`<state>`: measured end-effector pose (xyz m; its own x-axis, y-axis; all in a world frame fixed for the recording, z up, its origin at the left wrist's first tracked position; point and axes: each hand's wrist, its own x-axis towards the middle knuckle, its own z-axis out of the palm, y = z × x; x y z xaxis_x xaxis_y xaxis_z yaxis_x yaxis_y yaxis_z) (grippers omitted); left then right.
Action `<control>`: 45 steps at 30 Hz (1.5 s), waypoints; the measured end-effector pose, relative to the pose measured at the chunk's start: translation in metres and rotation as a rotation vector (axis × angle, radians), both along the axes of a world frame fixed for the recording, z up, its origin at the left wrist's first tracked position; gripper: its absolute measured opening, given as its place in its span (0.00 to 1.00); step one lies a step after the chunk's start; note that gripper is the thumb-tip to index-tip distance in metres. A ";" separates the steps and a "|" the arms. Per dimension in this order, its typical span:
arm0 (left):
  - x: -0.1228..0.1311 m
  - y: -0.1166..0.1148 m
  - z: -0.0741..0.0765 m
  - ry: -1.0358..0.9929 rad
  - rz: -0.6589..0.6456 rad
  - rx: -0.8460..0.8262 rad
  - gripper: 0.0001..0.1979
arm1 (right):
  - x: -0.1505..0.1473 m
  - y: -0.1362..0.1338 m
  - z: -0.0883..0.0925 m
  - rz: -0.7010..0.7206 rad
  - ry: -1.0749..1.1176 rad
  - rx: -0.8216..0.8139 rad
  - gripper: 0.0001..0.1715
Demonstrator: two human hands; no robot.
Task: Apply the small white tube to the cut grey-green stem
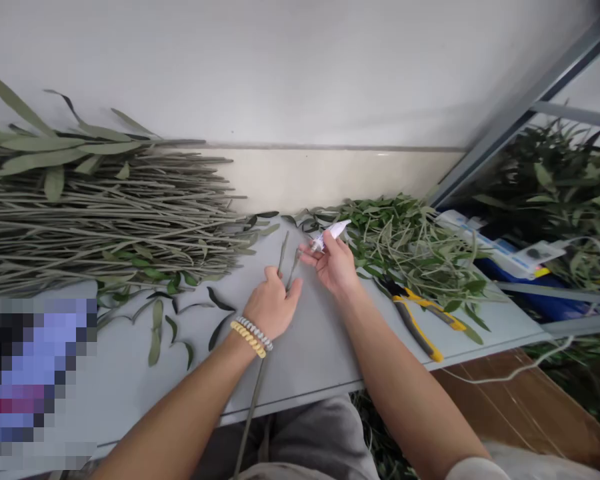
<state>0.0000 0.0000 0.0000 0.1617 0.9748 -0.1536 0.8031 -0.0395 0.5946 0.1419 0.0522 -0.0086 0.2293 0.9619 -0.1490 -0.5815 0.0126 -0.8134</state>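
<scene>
My left hand [271, 305] is closed around a long, thin grey-green stem [257, 393], which runs through the fist and rises past the fingers. Its upper end forks near a short second stem [294, 267], though the join is hard to make out. My right hand [333, 263] pinches a small white squeeze tube [330, 235] between thumb and fingers, with its narrow end pointing toward the stem tips and not touching them. Loose dark leaves [180, 313] lie on the grey tabletop [310, 360] to the left of my left hand.
A large heap of bare stems [105, 213] lies at the left against the wall. Leafy cut branches [405, 247] sit beyond my right hand. Yellow-and-black pliers [415, 320] lie near the table's right edge. A metal shelf frame holds more foliage and a blue box at right.
</scene>
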 end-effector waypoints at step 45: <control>-0.014 -0.004 0.019 -0.288 -0.113 0.142 0.18 | -0.004 -0.007 0.015 0.096 0.194 -0.274 0.21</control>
<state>-0.0136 -0.0043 0.0186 0.2865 0.9568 0.0504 0.5890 -0.2174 0.7784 0.1380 0.0454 0.0069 0.0820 0.8958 -0.4369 -0.7136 -0.2533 -0.6532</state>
